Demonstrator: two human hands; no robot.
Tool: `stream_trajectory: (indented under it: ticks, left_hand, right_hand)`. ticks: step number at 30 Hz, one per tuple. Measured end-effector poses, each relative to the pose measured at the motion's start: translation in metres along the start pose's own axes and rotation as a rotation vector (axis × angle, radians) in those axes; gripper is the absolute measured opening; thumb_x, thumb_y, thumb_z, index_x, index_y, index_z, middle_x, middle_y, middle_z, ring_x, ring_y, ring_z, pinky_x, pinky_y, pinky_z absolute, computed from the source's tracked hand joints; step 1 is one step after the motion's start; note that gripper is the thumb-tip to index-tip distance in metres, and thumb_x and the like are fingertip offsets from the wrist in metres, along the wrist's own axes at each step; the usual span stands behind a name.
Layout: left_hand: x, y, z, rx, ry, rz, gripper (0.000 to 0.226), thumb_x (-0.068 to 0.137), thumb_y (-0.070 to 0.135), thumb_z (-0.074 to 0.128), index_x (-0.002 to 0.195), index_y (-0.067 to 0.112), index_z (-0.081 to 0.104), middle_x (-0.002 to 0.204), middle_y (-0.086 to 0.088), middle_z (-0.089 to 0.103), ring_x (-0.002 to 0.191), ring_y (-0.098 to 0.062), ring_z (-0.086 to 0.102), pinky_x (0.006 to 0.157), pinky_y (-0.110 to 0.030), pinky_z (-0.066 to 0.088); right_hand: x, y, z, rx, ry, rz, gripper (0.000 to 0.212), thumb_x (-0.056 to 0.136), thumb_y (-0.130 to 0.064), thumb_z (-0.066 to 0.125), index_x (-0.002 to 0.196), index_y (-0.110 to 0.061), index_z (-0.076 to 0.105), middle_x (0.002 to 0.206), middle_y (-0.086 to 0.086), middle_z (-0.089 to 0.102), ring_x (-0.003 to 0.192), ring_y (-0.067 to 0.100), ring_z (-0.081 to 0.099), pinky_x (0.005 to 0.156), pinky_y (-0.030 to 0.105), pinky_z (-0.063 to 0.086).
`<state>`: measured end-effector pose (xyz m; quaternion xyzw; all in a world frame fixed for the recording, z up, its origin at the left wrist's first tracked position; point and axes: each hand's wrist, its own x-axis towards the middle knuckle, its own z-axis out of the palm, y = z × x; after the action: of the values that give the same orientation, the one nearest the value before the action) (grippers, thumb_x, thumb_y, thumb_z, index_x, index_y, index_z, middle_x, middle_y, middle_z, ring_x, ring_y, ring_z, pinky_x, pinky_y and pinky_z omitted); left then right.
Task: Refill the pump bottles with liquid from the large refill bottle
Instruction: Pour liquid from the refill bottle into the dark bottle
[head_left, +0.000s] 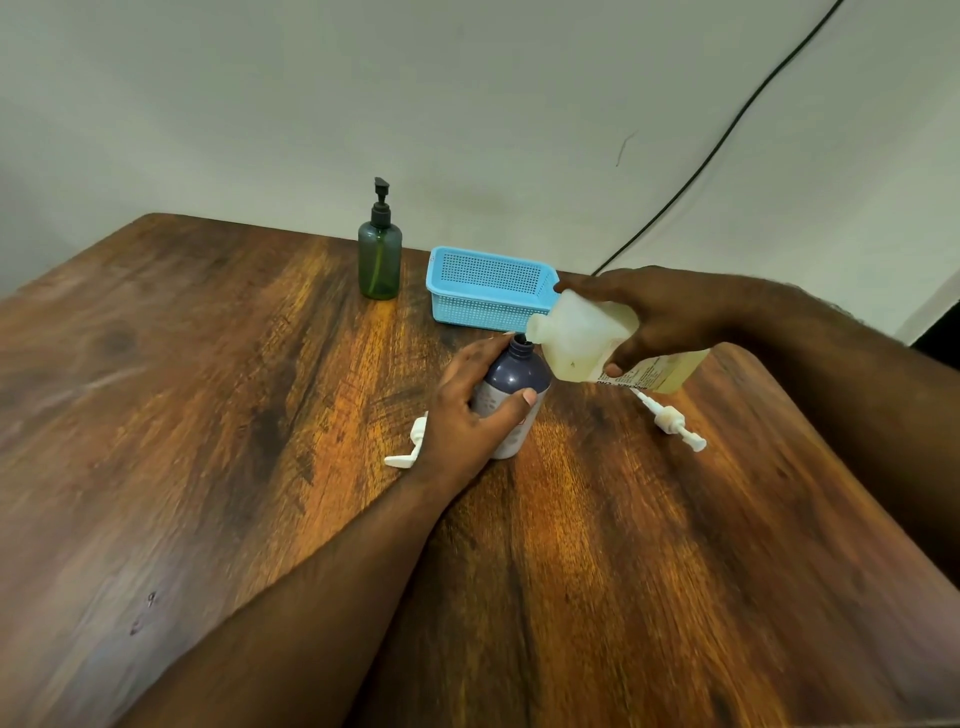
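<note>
The left hand (470, 415) reaches in from the lower left, forearm low over the table, fingers and thumb wrapped round the body of an uncapped purple pump bottle (511, 395) standing near the middle of the wooden table (208, 415). The right hand (660, 317) comes in from the right and grasps a translucent, squarish refill bottle (582, 343) of pale yellowish liquid, tipped nearly on its side with its short neck touching the purple bottle's open threaded mouth. Two white plastic pump heads lie flat: one (410, 447) just behind the left hand, one (670, 418) below the refill bottle. Farther back stand a green pump bottle (380, 260) with a black pump and a light-blue perforated plastic basket (485, 288).
</note>
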<state>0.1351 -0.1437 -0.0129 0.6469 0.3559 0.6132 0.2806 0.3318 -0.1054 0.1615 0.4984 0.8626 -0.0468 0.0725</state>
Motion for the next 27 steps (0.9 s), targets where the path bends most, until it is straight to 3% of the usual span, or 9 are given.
stream_trajectory:
  ticks: [8,18,27]
  left_hand:
    - [-0.0002,0.0007,0.0003,0.003,0.005,-0.002,0.057,0.083,0.021,0.073,0.136,0.023,0.055,0.129,0.012,0.056,0.122,-0.007,0.056,0.102,-0.037,0.051]
    - [-0.0003,-0.0001,0.0002,0.016,0.002,-0.013,0.057,0.083,0.022,0.073,0.137,0.026,0.053,0.13,0.011,0.055,0.123,-0.007,0.055,0.102,-0.04,0.051]
    - [-0.0002,0.0008,0.0,0.002,0.004,-0.013,0.058,0.083,0.024,0.073,0.137,0.026,0.053,0.131,0.012,0.055,0.122,-0.006,0.056,0.101,-0.036,0.052]
  right_hand:
    - [-0.001,-0.002,-0.0004,-0.003,-0.005,0.012,0.094,0.081,-0.027,0.076,0.153,-0.03,0.014,0.147,0.0,0.039,0.118,0.018,0.046,0.09,0.027,0.043]
    - [0.0008,0.0009,0.0009,-0.001,0.002,0.008,0.096,0.081,-0.029,0.077,0.153,-0.031,0.014,0.147,-0.001,0.039,0.108,0.009,0.041,0.084,0.021,0.041]
    - [0.0023,0.0022,-0.0007,-0.005,-0.006,-0.016,0.094,0.081,-0.028,0.076,0.152,-0.031,0.015,0.147,-0.002,0.04,0.111,0.01,0.043,0.087,0.024,0.044]
